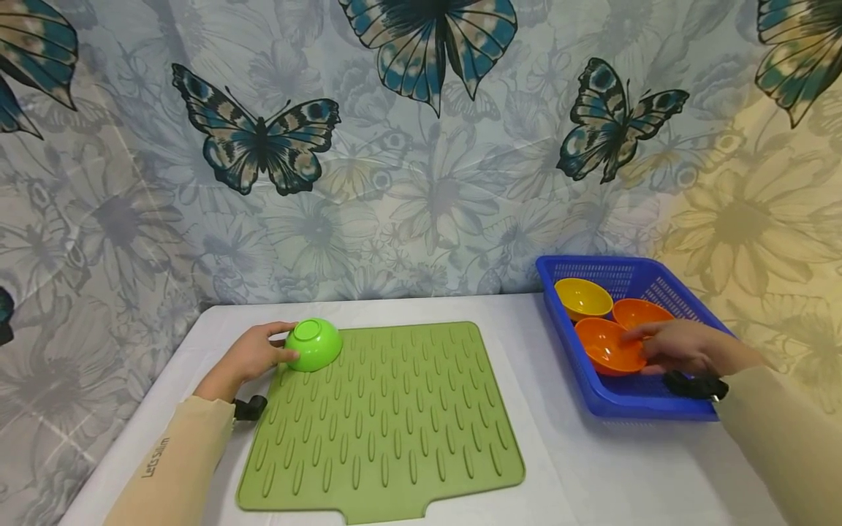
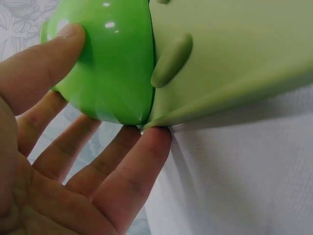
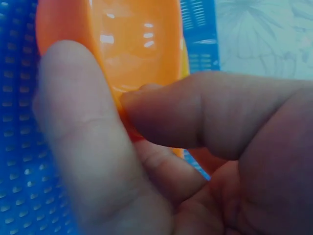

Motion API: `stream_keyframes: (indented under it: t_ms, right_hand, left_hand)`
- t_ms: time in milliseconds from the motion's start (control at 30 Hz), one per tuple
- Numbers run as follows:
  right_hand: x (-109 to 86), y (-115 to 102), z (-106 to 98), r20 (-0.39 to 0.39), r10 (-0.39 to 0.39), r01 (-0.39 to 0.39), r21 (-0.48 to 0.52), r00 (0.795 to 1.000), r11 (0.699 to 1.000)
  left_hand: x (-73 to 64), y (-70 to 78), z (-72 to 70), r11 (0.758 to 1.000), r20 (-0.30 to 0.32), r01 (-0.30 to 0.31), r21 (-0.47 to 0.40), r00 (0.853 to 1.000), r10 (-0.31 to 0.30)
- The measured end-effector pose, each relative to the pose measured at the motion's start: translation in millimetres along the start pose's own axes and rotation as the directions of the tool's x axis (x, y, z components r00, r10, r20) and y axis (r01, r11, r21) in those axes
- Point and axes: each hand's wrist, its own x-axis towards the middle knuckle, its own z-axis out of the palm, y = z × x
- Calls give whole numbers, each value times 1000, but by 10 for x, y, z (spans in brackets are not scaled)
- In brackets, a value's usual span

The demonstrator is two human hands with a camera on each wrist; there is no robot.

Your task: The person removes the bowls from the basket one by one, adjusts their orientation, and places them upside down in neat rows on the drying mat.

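Observation:
An upside-down green bowl [image 1: 314, 343] sits on the far left corner of a green drying mat [image 1: 395, 438]. My left hand [image 1: 253, 356] holds it from the left; in the left wrist view the thumb lies on its side and fingertips reach its rim at the mat's edge. To the right, my right hand [image 1: 691, 349] reaches into a blue basket [image 1: 595, 391]. It pinches the rim of the nearer orange bowl [image 1: 605, 347], thumb inside and a finger outside, as the right wrist view shows. This bowl [image 3: 139, 44] is tilted there.
A yellow bowl [image 1: 582, 298] and another orange bowl [image 1: 638, 312] lie behind, inside the basket. Both mat and basket rest on a white-covered table [image 1: 549, 453]. A butterfly-patterned cloth [image 1: 447, 226] hangs along the table's back edge.

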Motion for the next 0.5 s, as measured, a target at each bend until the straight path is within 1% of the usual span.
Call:
stream_keyframes:
  t_ms: [67, 200, 300, 500]
  right_hand:
    - [-40, 3, -9, 14, -21, 21, -11, 1000, 1000]
    - [-131, -19, -25, 17, -48, 48, 8, 999, 999]
    - [-211, -57, -35, 1, -69, 69, 28, 998, 997]
    - [-395, -174, -28, 28, -110, 108, 49, 994, 993]
  left_hand:
    - [-2, 7, 0, 1000, 1, 0, -1, 1000, 0]
    - [-6, 15, 2, 1000, 0, 1, -1, 1000, -1]
    - [-13, 18, 4, 1000, -2, 2, -6, 1000, -2]
    - [-14, 6, 11, 1000, 0, -6, 6, 1000, 6]
